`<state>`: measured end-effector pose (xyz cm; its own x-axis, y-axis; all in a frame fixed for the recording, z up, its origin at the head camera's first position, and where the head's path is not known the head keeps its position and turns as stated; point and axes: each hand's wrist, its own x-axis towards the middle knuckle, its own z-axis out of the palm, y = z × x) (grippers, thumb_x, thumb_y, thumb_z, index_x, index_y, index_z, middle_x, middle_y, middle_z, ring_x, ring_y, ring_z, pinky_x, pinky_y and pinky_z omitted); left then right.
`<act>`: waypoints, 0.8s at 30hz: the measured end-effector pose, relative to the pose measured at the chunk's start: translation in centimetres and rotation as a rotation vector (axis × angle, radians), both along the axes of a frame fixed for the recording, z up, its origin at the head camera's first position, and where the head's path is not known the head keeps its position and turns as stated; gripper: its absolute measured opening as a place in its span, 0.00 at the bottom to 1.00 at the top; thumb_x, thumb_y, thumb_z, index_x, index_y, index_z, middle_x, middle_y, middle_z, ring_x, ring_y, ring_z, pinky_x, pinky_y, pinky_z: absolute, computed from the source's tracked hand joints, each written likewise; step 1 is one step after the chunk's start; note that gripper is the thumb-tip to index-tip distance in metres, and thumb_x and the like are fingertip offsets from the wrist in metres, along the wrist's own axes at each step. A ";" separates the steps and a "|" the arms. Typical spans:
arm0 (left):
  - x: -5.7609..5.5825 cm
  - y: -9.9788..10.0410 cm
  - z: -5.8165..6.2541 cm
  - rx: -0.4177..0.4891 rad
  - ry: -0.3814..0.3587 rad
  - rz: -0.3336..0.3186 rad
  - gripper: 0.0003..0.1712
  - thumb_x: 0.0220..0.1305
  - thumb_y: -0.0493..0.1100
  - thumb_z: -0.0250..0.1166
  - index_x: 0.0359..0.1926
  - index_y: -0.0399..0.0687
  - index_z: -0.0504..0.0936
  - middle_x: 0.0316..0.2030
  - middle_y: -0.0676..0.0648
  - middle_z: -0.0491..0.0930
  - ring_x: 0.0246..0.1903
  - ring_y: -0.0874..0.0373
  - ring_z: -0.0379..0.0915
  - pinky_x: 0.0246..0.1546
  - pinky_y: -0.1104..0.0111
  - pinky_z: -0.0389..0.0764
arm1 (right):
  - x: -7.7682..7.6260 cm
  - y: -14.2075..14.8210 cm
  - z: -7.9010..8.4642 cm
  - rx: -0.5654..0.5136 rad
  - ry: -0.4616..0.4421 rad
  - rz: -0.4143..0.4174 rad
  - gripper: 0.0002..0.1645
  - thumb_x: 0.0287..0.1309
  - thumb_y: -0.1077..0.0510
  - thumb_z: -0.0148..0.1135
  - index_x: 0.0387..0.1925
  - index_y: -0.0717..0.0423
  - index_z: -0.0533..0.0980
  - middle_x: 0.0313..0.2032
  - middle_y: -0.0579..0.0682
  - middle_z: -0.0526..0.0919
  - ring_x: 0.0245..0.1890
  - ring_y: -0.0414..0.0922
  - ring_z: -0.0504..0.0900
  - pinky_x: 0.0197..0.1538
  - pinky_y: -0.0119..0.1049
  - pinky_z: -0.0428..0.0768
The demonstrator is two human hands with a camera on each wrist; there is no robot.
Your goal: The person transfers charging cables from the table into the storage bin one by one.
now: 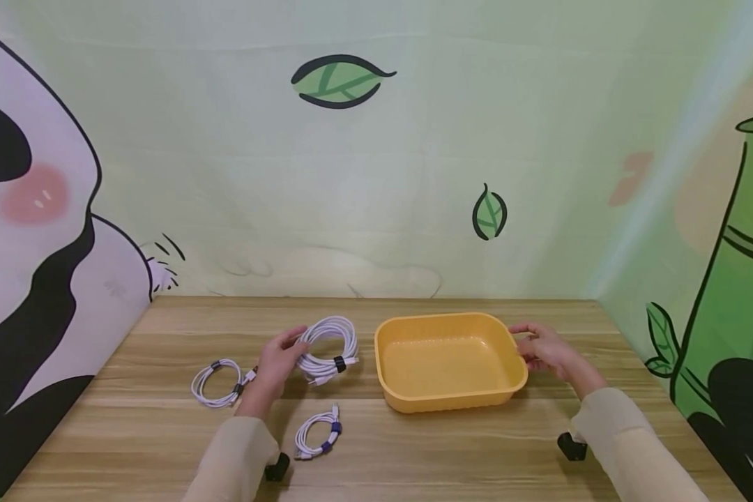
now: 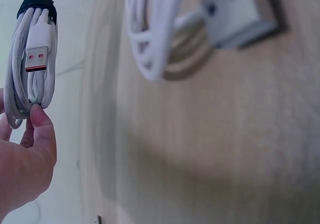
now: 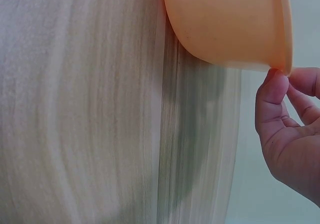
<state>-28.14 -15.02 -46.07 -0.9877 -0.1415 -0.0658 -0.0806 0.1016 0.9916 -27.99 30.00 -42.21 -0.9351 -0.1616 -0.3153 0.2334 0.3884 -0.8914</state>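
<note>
My left hand (image 1: 277, 362) pinches the edge of a large coiled white USB cable (image 1: 353, 340) bound with a black strap, left of the yellow tray. In the left wrist view, thumb and fingers grip the lower end of this coil (image 2: 16, 79), its USB plug facing the camera. My right hand (image 1: 549, 354) pinches the right rim of the yellow plastic tray (image 1: 385, 397); the right wrist view shows thumb and fingers on the rim's corner. Nothing lies inside the tray.
Left of my left hand lies a smaller coiled white cable (image 1: 199, 382) with dark ties. Another small coil (image 1: 299, 438) with blue ties lies nearer me. All are on a wooden table (image 1: 452, 453), with a printed cloth backdrop (image 1: 226, 139) behind it.
</note>
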 end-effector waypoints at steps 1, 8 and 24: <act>0.0 0.1 0.2 0.007 -0.003 -0.004 0.23 0.55 0.32 0.56 0.55 0.35 0.70 0.48 0.34 0.71 0.31 0.67 0.70 0.29 0.81 0.73 | 0.0 0.0 0.0 -0.001 -0.001 0.000 0.33 0.51 0.67 0.47 0.60 0.66 0.52 0.27 0.48 0.72 0.18 0.37 0.70 0.26 0.30 0.77; -0.2 0.6 1.3 0.016 -0.022 -0.025 0.24 0.55 0.33 0.55 0.55 0.38 0.70 0.48 0.37 0.71 0.32 0.64 0.70 0.30 0.80 0.73 | 0.0 0.0 0.0 -0.010 -0.002 0.002 0.33 0.51 0.67 0.47 0.60 0.66 0.52 0.27 0.48 0.73 0.18 0.37 0.70 0.25 0.29 0.76; -0.5 2.5 2.9 0.047 0.008 -0.056 0.23 0.54 0.32 0.57 0.54 0.38 0.71 0.45 0.38 0.73 0.28 0.67 0.70 0.28 0.78 0.75 | -0.1 0.2 -0.3 -0.023 0.001 0.006 0.33 0.51 0.67 0.47 0.60 0.67 0.52 0.27 0.47 0.76 0.19 0.37 0.71 0.25 0.30 0.76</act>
